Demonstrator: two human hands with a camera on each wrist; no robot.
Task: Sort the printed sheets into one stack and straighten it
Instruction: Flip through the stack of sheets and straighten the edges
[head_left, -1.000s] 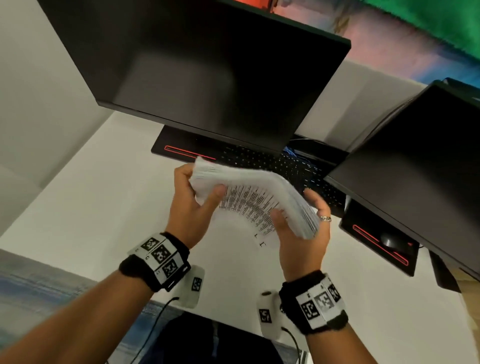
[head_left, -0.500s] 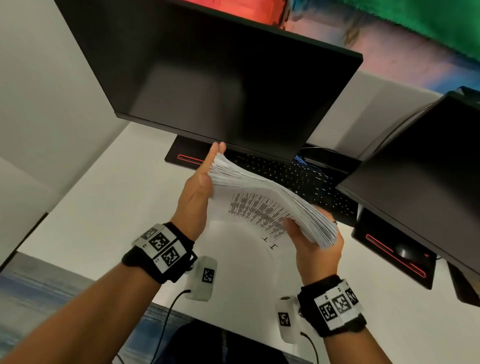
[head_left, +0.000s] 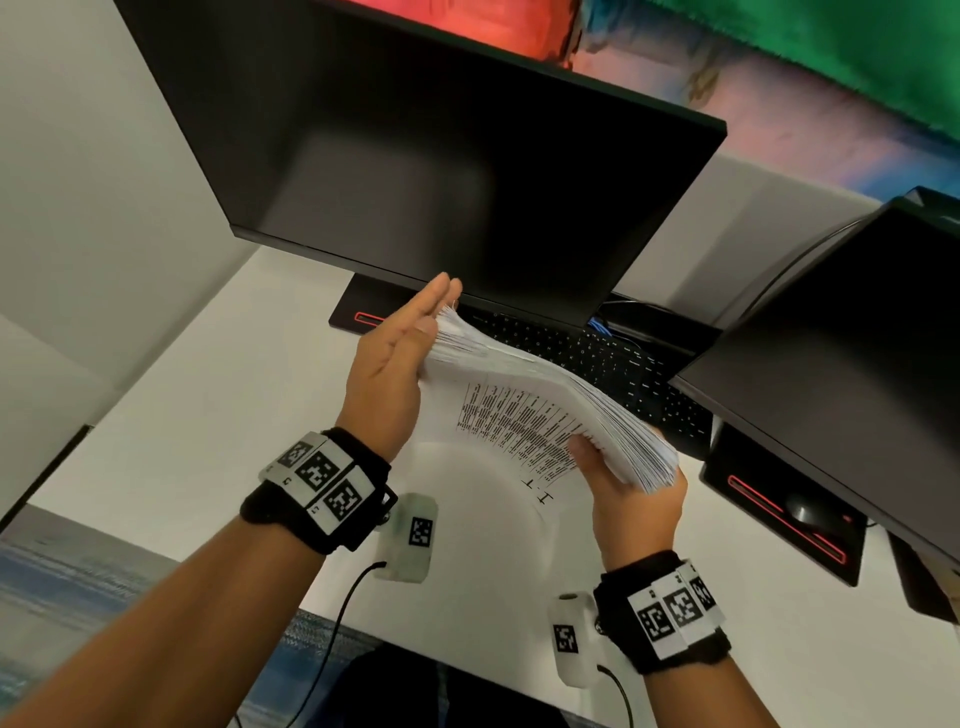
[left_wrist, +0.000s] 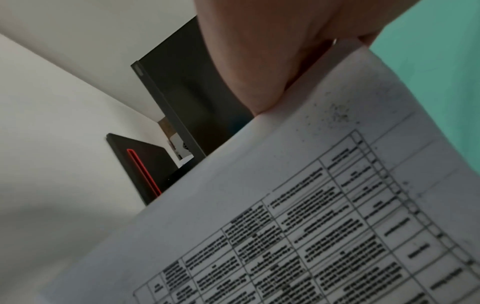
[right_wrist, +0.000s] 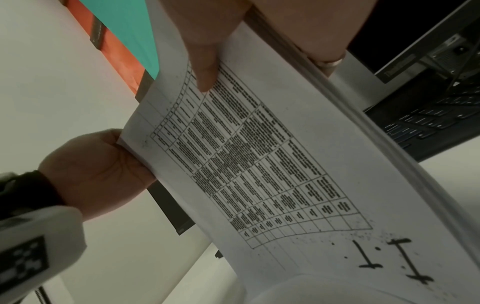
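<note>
Left hand (head_left: 387, 364) thumb released since a second ago: straight fingers now flat against end of thick white printed-sheet stack (head_left: 530, 410). Right hand (head_left: 631, 499) grips other end. Stack mid-air above white surface (head_left: 171, 415), near its back edge; squaring underway.

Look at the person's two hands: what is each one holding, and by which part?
The right hand grips the stack of printed sheets at its near right end, thumb underneath. The left hand holds nothing; its straight fingers press flat against the stack's left edge.

White desk (head_left: 171, 415), two dark monitors (head_left: 441, 171), black keyboard (head_left: 587, 358), plain pale walls (head_left: 78, 156)
</note>
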